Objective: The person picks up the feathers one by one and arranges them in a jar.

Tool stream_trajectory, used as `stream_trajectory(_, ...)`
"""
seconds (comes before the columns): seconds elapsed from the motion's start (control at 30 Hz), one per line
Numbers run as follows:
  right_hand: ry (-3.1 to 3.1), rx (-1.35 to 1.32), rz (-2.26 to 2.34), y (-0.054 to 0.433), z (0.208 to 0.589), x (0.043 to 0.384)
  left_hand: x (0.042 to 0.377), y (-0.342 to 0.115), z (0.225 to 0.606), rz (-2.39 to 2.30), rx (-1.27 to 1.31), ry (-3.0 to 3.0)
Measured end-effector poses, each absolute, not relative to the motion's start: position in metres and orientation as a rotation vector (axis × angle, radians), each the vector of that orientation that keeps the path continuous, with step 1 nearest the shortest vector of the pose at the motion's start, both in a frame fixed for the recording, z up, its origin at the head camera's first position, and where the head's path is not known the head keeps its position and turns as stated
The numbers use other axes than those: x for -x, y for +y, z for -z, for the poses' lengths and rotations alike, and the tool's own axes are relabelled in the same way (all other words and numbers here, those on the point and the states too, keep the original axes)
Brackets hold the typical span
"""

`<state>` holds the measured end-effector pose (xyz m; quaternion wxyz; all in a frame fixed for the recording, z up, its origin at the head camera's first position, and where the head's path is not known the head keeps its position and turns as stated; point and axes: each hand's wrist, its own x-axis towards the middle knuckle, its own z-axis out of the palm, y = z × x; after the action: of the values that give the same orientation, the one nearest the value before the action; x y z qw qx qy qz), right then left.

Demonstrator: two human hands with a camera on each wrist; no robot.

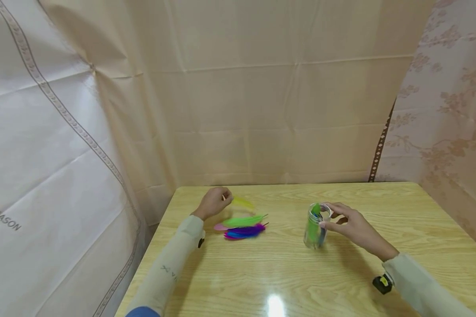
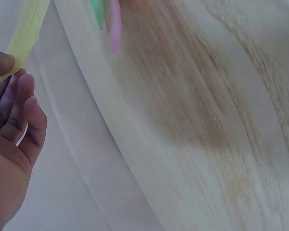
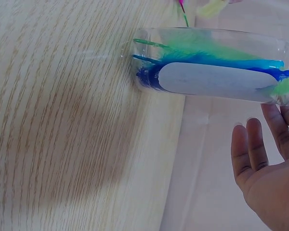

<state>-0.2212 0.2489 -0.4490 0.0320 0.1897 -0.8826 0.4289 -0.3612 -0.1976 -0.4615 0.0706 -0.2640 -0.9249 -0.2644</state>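
A yellow feather (image 2: 28,30) is pinched by its end between the thumb and fingertips of my left hand (image 1: 215,201), over the table's far left part. Just in front of that hand lies a small pile of feathers: a light green feather (image 1: 243,221), a pink feather (image 2: 115,29) and purple and blue feathers (image 1: 245,231). My right hand (image 1: 351,222) grips a clear jar (image 3: 221,36) near its open mouth, thumb and fingers at the rim. Green feathers (image 1: 313,229) and blue feathers (image 3: 221,61) stand inside the jar, partly behind a white label (image 3: 214,81).
The wood-grain table (image 1: 238,273) ends at a beige cloth (image 1: 238,110) hanging behind it. More cloth hangs at the left (image 1: 43,176) and a flowered cloth (image 1: 452,123) at the right. Both wrists carry small dark devices.
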Motion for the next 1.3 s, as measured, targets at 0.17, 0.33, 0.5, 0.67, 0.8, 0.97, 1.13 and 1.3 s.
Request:
stream_trajectory(0.17, -2.715, -0.587, -1.316, 0.249, 0.449, 0.221, 0.357, -0.194, 0.456, 0.802, 0.823, -2.76)
stream_trajectory(0.33, -2.711, -0.588, -1.319, 0.249, 0.45, 0.221, 0.352, -0.189, 0.45, 0.802, 0.819, -2.755)
stream_trajectory(0.5, -2.717, -0.573, -1.317, 0.249, 0.449, 0.221, 0.35, -0.185, 0.446, 0.783, 0.822, -2.756)
stream_trajectory(0.67, -2.719, -0.568, -1.324, 0.249, 0.45, 0.221, 0.348, -0.184, 0.445, 0.791, 0.834, -2.737)
stream_trajectory(0.8, -2.717, -0.569, -1.33, 0.249, 0.45, 0.221, 0.346, -0.184, 0.444, 0.791, 0.832, -2.734)
stream_trajectory(0.97, -2.718, -0.568, -1.324, 0.248, 0.45, 0.221, 0.342, -0.183, 0.44, 0.796, 0.847, -2.725)
stream_trajectory(1.13, -2.719, -0.565, -1.324, 0.248, 0.45, 0.221, 0.339, -0.181, 0.436, 0.802, 0.868, -2.715)
stream_trajectory(1.3, -2.725, -0.56, -1.328, 0.248, 0.45, 0.221, 0.336, -0.178, 0.434, 0.798, 0.884, -2.704)
